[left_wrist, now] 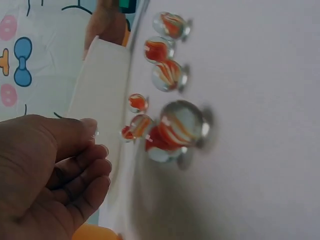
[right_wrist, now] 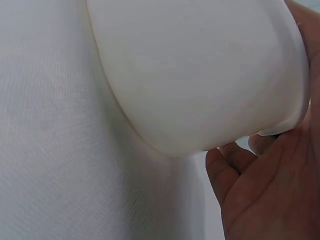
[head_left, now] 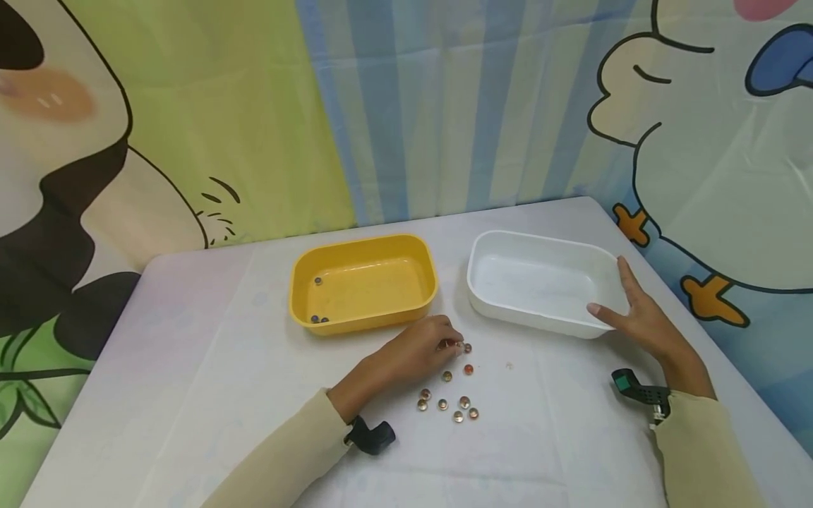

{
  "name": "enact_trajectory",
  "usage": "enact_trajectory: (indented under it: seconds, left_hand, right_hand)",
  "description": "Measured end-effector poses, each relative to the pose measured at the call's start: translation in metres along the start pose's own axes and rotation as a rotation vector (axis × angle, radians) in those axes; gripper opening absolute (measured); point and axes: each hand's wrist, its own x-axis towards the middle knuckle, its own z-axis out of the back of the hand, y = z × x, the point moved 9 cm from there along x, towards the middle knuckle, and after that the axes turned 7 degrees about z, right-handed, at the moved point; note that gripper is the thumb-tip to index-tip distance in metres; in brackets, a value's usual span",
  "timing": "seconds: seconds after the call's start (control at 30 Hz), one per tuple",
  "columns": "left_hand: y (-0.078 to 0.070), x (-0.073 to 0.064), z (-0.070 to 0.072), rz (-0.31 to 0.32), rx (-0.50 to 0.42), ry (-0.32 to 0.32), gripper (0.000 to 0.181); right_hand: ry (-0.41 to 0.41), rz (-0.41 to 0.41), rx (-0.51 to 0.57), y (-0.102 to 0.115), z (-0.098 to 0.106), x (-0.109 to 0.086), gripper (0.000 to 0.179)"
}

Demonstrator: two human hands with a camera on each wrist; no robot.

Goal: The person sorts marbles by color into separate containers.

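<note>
A cartoon-printed backdrop (head_left: 432, 106) stands behind the white-covered table (head_left: 190, 395), where we see orange-swirled marbles (head_left: 442, 404) lying loose. We pinch one, mostly hidden from view, in the left hand (head_left: 416, 349), near the yellow tray (head_left: 368, 323); with the right hand (head_left: 649, 326) we grip the right end of the white tray (head_left: 540, 319).
</note>
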Motion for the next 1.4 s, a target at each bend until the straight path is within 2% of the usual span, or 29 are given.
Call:
enact_trajectory:
  seconds: [0.2,0.33,0.5,0.63,0.83,1.07,1.2,1.4]
  left_hand:
    - [-0.014,0.008,0.023,-0.011,-0.222,-0.088,0.014]
    - [-0.023,0.017,0.039,-0.020,-0.280,-0.169,0.015]
    - [-0.024,0.034,0.050,0.036,-0.343,-0.219,0.019]
    - [-0.020,0.049,0.056,0.078,-0.352,-0.243,0.021]
    - [-0.011,0.070,0.062,0.148,-0.342,-0.243,0.023]
    - [-0.003,0.090,0.063,0.228,-0.297,-0.191,0.025]
    - [-0.001,0.097,0.063,0.228,-0.270,-0.180,0.026]
    - [-0.003,0.103,0.065,0.189,-0.253,-0.190,0.026]
  right_hand:
    - [0.008,-0.005,-0.003,0.001,0.000,0.001,0.111]
    - [0.004,-0.006,-0.003,0.001,0.001,0.000,0.110]
    - [0.004,0.000,0.002,-0.001,0.002,-0.001,0.112]
    - [0.009,0.011,0.004,-0.002,0.002,-0.003,0.116]
    - [0.025,0.037,0.013,0.001,0.001,-0.003,0.118]
    - [0.025,0.072,-0.046,0.005,0.003,-0.002,0.116]
    - [0.014,0.088,-0.085,0.008,0.004,-0.001,0.117]
    - [0.000,0.106,-0.107,0.010,0.007,0.000,0.117]
